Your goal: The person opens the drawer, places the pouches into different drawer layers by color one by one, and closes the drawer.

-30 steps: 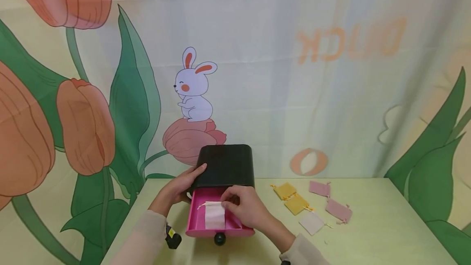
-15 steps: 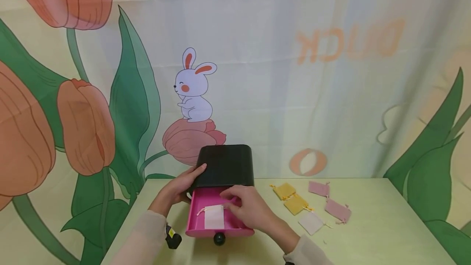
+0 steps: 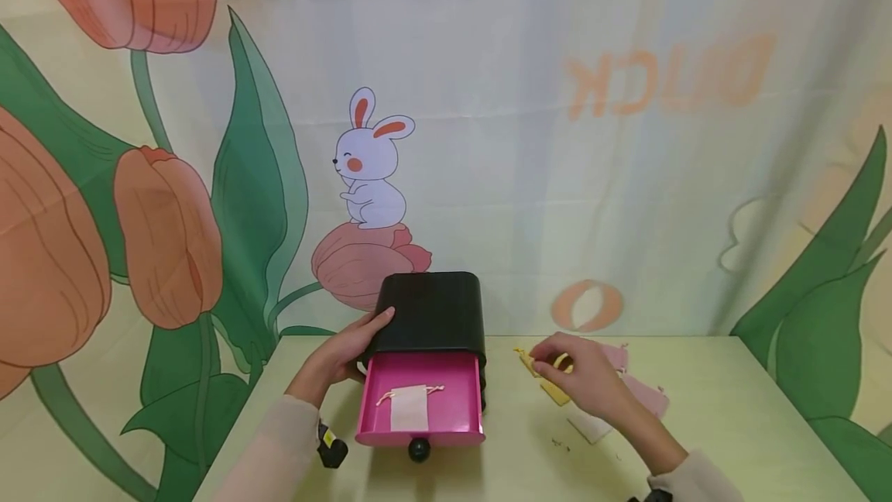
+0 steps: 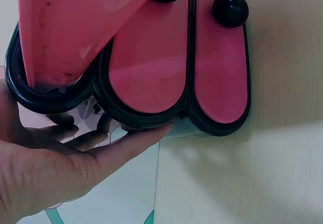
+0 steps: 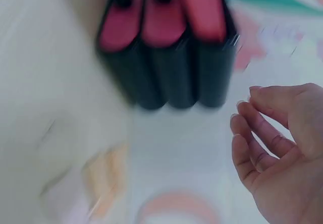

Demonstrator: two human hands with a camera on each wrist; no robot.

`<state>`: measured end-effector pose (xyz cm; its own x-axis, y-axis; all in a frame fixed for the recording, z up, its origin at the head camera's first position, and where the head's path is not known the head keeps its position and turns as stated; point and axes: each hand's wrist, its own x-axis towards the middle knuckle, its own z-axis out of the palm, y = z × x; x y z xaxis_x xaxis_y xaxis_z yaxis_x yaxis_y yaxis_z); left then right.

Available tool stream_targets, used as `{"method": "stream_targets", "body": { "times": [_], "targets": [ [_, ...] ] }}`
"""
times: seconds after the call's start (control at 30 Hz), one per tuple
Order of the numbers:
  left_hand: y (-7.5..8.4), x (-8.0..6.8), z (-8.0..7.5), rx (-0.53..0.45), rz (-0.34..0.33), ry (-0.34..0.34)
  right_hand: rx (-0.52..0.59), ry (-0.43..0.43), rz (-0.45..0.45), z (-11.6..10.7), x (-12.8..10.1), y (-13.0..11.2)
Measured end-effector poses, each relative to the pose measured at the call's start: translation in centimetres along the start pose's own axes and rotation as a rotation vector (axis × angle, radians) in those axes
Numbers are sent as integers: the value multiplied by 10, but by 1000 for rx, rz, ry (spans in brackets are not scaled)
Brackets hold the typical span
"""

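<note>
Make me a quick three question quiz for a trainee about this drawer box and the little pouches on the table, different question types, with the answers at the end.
1. True or false: the pink drawer is pulled out with a white pouch lying in it.
2. The left hand rests on: A the black box, B the drawer knob, C a pink pouch.
3. Fill in: the right hand is over the ____ pouches on the table.

Key: 1 true. 2 A. 3 yellow.
</note>
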<state>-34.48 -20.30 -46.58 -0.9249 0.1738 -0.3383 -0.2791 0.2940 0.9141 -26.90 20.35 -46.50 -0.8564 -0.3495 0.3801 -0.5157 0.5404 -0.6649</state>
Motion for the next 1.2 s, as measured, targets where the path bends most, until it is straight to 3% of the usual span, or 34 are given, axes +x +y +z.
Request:
{"method": "stream_targets", "body": {
  "times": [0.23,0.37,0.5,0.73,1.2],
  "targets": [
    [1,-2,0,4,7,-6,-117,64,149,-20,-42,76],
    [1,-2,-1,2,3,-5,-215,56,303,-20,-63,112],
    [0,-1,-1,3,0,2,-238,43,414,-11,-77,138],
    [0,0,0,0,-2,6,-183,78,546,7,-90,144],
    [3,-4,0,-6,2,-9,-239,36,477,8,-88,147]
  ]
}}
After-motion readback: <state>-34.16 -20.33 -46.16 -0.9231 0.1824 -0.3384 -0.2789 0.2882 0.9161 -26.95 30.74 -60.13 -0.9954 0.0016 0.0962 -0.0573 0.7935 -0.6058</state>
